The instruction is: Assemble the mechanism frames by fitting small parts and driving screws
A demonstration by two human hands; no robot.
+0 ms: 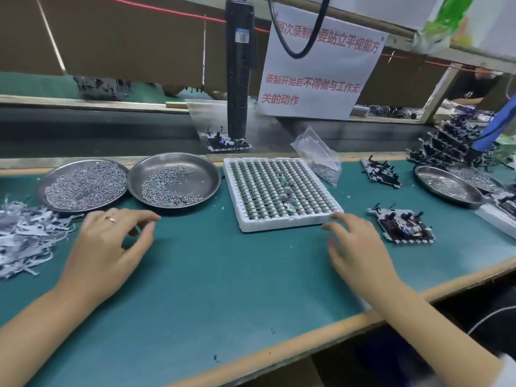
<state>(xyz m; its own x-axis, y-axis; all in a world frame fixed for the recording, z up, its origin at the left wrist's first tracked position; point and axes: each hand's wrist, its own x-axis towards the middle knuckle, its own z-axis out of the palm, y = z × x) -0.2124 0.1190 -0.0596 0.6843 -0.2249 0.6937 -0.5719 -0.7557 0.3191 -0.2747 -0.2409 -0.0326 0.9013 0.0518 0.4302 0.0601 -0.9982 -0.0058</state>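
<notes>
1. The left hand (111, 241) hovers over the green bench mat (223, 289) at about 8 o'clock, fingers loosely curled and holding nothing (a ring shows on one finger).
2. The right hand (360, 247) sits at 4 o'clock, fingers spread and relaxed, holding nothing; its fingertips (335, 217) touch the near right corner of the white parts tray (279, 223).
3. A mechanism frame (402, 226) lies just beside the right hand, at 3 o'clock; another frame (381, 174) lies beyond it.
4. Two steel dishes of screws, the left dish (83, 185) and the middle dish (174, 180), sit touching at 10 o'clock.
5. The electric screwdriver (238, 68) hangs upright at 12 o'clock, its tip over a frame on a jig (227, 142).
6. A heap of thin metal strips (25, 236) lies at 9 o'clock.
</notes>
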